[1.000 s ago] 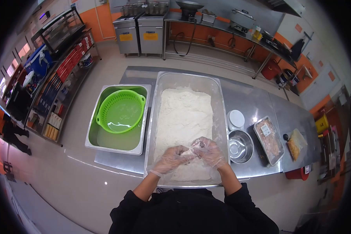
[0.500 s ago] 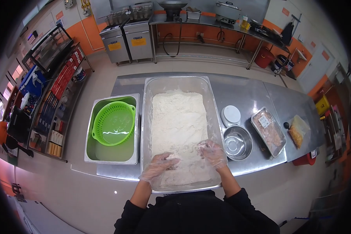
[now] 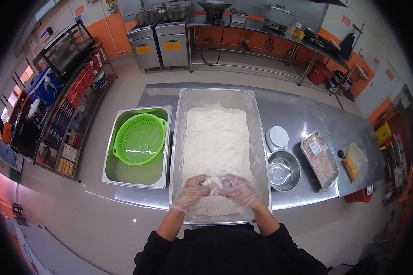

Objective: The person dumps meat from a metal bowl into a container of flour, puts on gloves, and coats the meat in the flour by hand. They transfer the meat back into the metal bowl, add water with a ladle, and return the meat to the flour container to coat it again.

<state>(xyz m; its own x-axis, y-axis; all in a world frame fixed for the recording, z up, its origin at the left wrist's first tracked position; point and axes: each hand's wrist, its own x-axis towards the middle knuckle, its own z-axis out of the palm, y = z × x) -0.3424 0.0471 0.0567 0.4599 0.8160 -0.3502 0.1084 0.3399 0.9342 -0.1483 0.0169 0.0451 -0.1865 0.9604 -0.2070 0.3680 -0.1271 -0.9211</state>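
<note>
A deep metal pan (image 3: 216, 95) stands at the near edge of the steel table, with a thick bed of white flour (image 3: 217, 137) in it. Over the flour's near part my left hand (image 3: 192, 192) and my right hand (image 3: 241, 191), both in clear plastic gloves, come together. Between their curled fingers is a flour-coated lump (image 3: 212, 181). The fingers partly cover it, and what lies under the coating cannot be made out.
On the left, a green colander (image 3: 140, 139) sits in liquid in a metal basin (image 3: 136, 184). To the right are a white round container (image 3: 277, 137), a steel bowl (image 3: 283, 169), a wrapped tray of raw meat (image 3: 320, 160) and a bag of yellowish food (image 3: 353, 162).
My hands were apart over the flour and have moved inward until they meet around the floured lump. The whole view has shifted slightly.
</note>
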